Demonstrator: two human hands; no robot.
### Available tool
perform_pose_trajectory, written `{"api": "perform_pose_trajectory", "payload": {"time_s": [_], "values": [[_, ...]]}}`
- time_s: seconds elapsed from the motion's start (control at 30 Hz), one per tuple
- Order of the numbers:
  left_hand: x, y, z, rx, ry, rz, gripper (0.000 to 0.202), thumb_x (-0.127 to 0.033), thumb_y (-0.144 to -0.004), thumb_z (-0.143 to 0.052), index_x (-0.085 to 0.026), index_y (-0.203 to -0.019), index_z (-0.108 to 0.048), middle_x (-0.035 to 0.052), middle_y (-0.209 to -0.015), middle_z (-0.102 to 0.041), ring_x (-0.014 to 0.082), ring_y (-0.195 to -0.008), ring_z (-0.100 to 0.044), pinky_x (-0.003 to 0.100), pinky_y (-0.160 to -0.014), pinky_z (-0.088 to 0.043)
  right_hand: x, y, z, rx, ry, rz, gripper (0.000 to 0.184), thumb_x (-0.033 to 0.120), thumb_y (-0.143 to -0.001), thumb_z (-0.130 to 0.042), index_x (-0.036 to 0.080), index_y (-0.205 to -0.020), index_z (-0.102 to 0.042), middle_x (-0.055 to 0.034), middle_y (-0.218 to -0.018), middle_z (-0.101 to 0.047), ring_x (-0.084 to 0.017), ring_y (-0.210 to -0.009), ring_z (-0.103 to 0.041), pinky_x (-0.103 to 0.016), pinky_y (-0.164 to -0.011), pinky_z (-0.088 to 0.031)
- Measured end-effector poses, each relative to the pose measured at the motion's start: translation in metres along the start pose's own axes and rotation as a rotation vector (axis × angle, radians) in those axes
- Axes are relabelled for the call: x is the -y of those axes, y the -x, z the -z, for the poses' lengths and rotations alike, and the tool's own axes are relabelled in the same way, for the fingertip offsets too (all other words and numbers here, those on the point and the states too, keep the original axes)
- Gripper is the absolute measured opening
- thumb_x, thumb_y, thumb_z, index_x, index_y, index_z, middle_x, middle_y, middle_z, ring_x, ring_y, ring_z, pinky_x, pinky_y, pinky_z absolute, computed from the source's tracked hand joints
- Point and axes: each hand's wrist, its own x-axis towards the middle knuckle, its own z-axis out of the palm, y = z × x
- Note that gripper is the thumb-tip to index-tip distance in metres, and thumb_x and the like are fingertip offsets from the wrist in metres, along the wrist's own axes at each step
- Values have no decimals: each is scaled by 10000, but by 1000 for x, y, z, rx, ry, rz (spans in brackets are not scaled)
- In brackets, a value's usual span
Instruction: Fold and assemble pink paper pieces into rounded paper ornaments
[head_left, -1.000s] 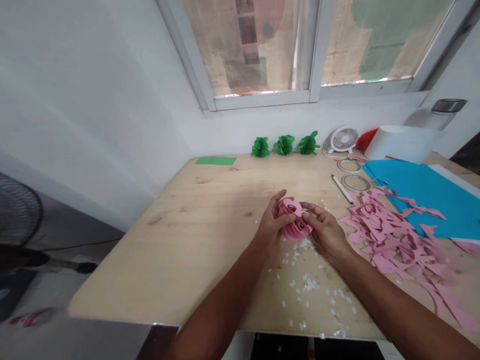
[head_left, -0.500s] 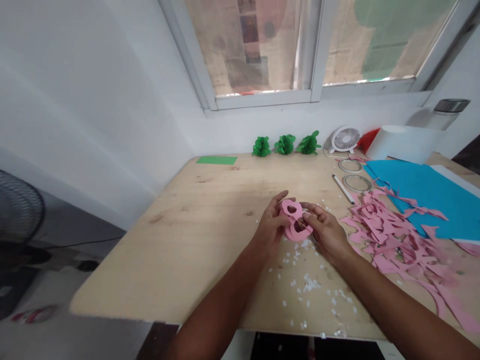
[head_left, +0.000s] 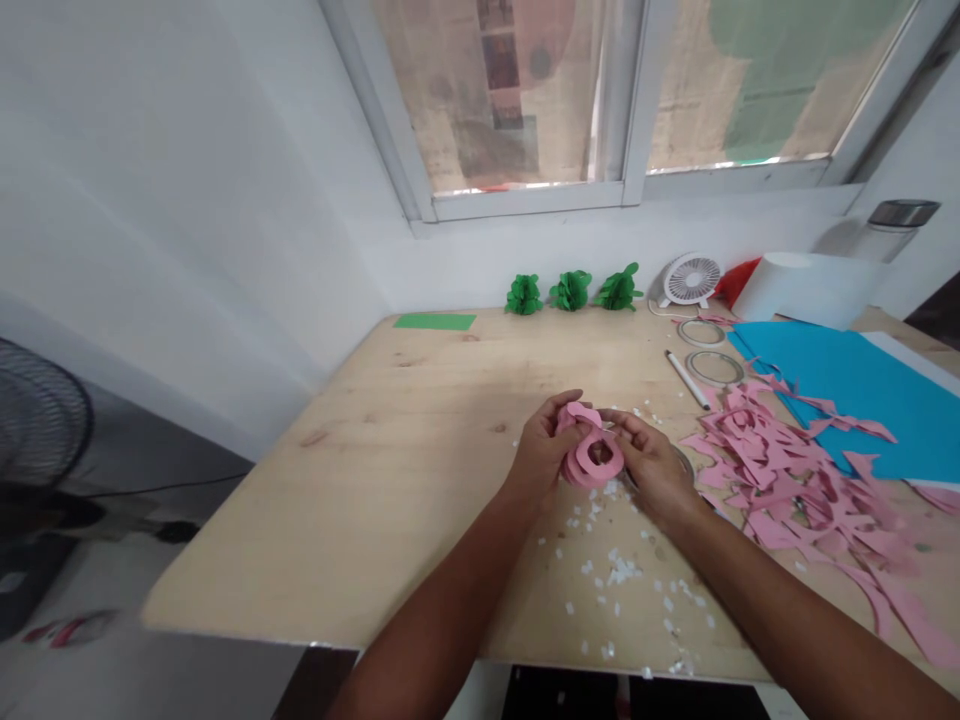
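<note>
Above the table, a layered pink paper cutout (head_left: 576,467) with rounded loops and holes is held between both hands. My left hand (head_left: 541,440) is closed around its left side, thumb lying over the front. My right hand (head_left: 654,462) has its fingers pinched at the upper right edge of the cutout, where a tiny white bit shows. The fingertips partly hide that edge. A tape roll (head_left: 684,464) peeks out from behind my right hand. Below the hands, small white paper bits (head_left: 621,568) are scattered on the wooden table (head_left: 337,500).
Pink paper scraps (head_left: 802,480) are heaped at right, beside blue sheets (head_left: 885,400). A marker pen (head_left: 686,379) and tape rolls (head_left: 714,368) lie behind. Along the wall stand green paper shapes (head_left: 572,291), a small fan (head_left: 691,279) and a green strip (head_left: 435,321).
The pink cutout has turned in the hands: its upper loop has folded over and the lower loop faces forward. Both hands stay in nearly the same place.
</note>
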Motion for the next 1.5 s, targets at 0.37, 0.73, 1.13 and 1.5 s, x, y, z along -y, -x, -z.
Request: {"api": "perform_pose_trajectory", "payload": {"time_s": [0.37, 0.73, 1.13, 1.5], "values": [[1, 1, 1, -75, -113, -17, 428, -234, -572, -750, -164, -972, -615, 25, -819, -642, 127, -677, -575, 266, -666, -461, -4, -1, 2, 22, -4, 16, 287, 380, -735, -667, 233, -980, -650, 55, -559, -552, -118, -524, -502, -270, -617, -425], [-3, -1, 1, -108, -69, -15, 441, -224, -533, -765, -165, -949, -628, 2, -770, -626, 114, -644, -558, 248, -635, -445, 0, 2, 2, -14, 28, 49, 365, 322, -712, -671, 260, -1053, -557, 54, -673, -618, -124, -557, -533, -239, -552, -392], [-5, -5, 3, -125, -58, -39, 465, -216, -527, -763, -165, -967, -622, 4, -776, -626, 111, -662, -556, 254, -674, -443, 3, 1, 2, -13, 106, 194, 108, 313, -761, -623, 243, -842, -625, 22, -755, -610, -142, -710, -542, -246, -658, -405], [-2, -5, 8, -108, -318, -173, 452, -239, -591, -709, -152, -1024, -614, 15, -797, -628, 117, -693, -563, 253, -702, -458, 2, 2, 7, 40, 241, 126, 252, 425, -795, -564, 186, -741, -621, 3, -696, -586, -151, -689, -524, -248, -648, -398]]}}
